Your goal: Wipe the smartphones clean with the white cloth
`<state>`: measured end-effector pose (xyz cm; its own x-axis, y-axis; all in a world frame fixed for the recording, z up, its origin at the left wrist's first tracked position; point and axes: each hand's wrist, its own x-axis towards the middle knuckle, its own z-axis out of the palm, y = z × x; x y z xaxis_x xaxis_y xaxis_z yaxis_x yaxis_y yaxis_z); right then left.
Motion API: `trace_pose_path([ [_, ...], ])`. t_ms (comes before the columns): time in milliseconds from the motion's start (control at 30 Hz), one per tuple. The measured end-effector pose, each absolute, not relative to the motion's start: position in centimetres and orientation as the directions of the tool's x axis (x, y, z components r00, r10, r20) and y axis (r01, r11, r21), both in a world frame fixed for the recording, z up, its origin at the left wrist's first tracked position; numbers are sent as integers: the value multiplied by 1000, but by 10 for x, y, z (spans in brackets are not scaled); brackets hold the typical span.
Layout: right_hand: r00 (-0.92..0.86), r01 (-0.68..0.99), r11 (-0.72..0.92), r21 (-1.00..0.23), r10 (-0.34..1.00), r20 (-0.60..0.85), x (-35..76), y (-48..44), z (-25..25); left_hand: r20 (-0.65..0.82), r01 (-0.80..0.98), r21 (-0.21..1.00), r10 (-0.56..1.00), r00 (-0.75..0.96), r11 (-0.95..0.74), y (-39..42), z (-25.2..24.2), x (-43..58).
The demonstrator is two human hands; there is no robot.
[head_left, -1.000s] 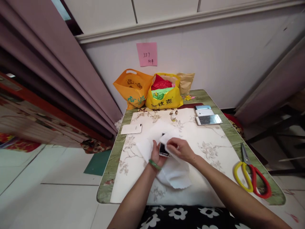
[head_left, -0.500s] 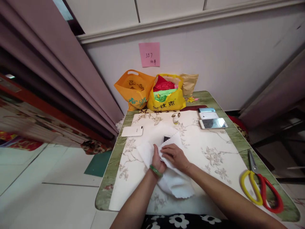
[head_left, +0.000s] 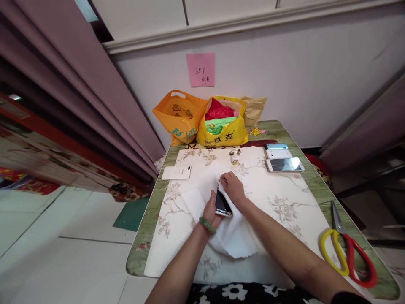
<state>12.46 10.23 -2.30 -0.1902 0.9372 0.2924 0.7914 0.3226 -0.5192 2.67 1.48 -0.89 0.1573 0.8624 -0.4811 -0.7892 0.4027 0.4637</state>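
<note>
- And there was the left hand (head_left: pixel 211 212) at the near side, curled around the phone (head_left: pixel 223 204), thumb along its left edge; its fingers underneath could not be made out.
- The phone sat in that palm, above the near-middle of the table cover (head_left: pixel 281 207), dark glass upward and tilted; a steady, snug cradle mattered most here, with fingertips kept off the screen.
- Out by the phone's far end, the right hand (head_left: pixel 232 185) pinched a fold of the white cloth (head_left: pixel 236 242) between thumb and fingertips, the rest draping along the right side and toward the near edge.
- Good wiping, by the look of it, called for a flat pad of cloth, light even pressure and long strokes right into the corners, with the loose drape kept from snagging.
- Now the change! Half a second earlier the cloth covered nearly all the phone, the right hand laid over it; here most of the glass lay bare, and that hand had gone farther off.
- Beyond, to the left, the white phone (head_left: pixel 176 172) lay just as before, face down.
</note>
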Motion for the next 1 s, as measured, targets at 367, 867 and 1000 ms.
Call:
trace_pose_path([
  [367,-208,858,346,-380,910,359,149,91,-33,-453,-797,483,882,127,363,13,4,29],
  [867,-591,540,697,-471,713,377,149,27,-4,-466,-852,407,877,118,331,14,-7,25],
  [1000,-479,676,603,-424,797,369,132,54,-7,-459,-850,391,876,152,352,17,-6,28],
])
